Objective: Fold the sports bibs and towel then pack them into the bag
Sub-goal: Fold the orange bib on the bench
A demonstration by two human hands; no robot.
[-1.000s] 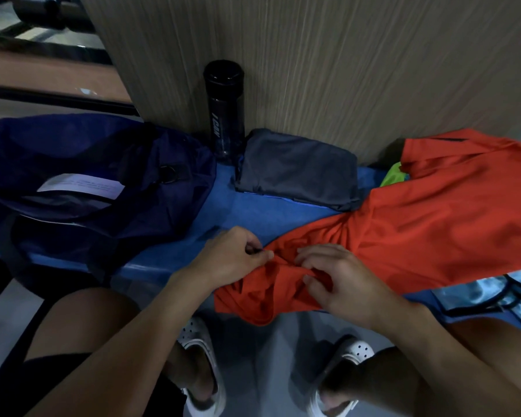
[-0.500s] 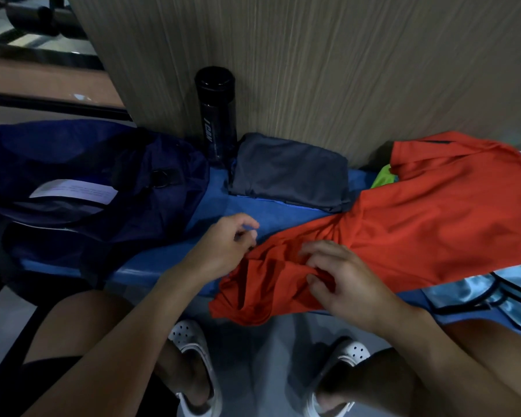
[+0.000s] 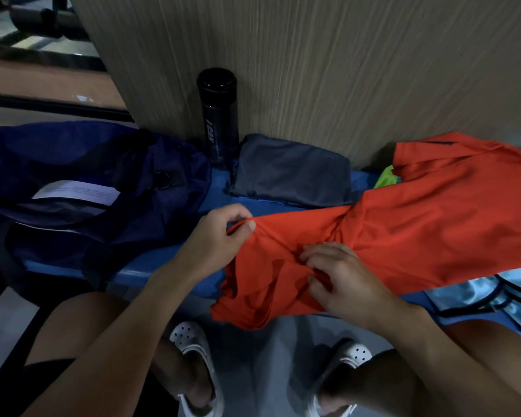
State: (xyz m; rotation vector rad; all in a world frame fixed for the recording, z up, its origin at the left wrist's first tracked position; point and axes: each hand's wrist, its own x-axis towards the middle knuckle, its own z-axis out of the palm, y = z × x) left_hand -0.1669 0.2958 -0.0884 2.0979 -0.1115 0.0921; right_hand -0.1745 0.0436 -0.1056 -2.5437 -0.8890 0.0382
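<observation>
**On the bench: both hands on the orange bib**

At far left, the navy bag (image 3: pixel 88 164) lies open on the blue bench (image 3: pixel 163 260), a white paper label (image 3: pixel 76 195) showing inside; next along, a black bottle (image 3: pixel 218 115) stands upright against the wooden panel (image 3: pixel 343 70); just beside it sits a folded grey cloth (image 3: pixel 292 170); now the left hand (image 3: pixel 217 245) pinches the orange bib (image 3: pixel 418 221) by its edge, lifting it taut; the right hand (image 3: pixel 343 281) grips a fold, fingers curled; the bib sprawls rightward over a green bib (image 3: pixel 387 179) and a light blue bib (image 3: pixel 478 293).
</observation>
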